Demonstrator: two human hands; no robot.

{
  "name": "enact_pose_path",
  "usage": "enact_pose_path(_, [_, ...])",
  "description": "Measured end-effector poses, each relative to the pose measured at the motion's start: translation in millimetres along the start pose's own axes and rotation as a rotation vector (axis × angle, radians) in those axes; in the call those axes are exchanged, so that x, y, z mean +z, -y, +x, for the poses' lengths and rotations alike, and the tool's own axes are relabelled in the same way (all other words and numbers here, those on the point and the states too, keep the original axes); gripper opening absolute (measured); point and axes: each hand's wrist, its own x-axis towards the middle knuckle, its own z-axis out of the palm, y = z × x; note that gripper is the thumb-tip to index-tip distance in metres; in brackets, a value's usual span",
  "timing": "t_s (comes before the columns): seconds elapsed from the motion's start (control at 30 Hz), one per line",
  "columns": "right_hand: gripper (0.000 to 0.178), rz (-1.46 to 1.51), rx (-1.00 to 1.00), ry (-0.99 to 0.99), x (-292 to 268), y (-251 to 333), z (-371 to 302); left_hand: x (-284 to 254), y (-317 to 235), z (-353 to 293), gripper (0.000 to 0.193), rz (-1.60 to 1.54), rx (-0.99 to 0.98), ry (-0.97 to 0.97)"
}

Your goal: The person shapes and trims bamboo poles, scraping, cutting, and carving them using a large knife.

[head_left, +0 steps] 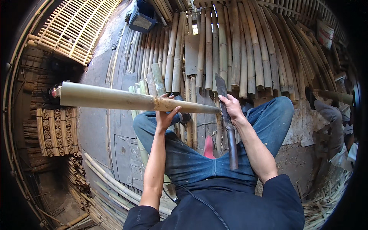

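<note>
A thick, pale-green bamboo pole (111,97) lies level across the front of me, with a brown node partway along. My left hand (165,118) is closed around it from below, near that node. In my right hand (234,110) is a long knife (232,147), gripped by its dark blade. The blade's tip points up and away, and the handle hangs down over my thigh. The pole's narrow right end meets or passes beside the blade; I cannot tell which.
Many bamboo poles (249,50) lie side by side beyond my knees. A blue bin (142,17) stands at the far left, near a slatted bamboo panel (74,28). Bundled bamboo (57,132) is stacked at left. Between my legs shows a red object (209,147). Someone's grey-clad leg (330,119) is at right.
</note>
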Motion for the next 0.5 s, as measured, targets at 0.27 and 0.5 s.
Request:
enact_pose_path(0.27, [0.031, 0.1, -0.028, -0.067, -9.1, 6.5, 2.0, 56.2, 52.6, 17.4, 0.028, -0.187, -0.194, -0.435])
enact_pose_path(0.5, [0.044, 0.104, -0.07, -0.097, -26.2, 17.8, 2.2, -33.3, -44.7, 17.9, 0.016, -0.301, 0.085, -0.762])
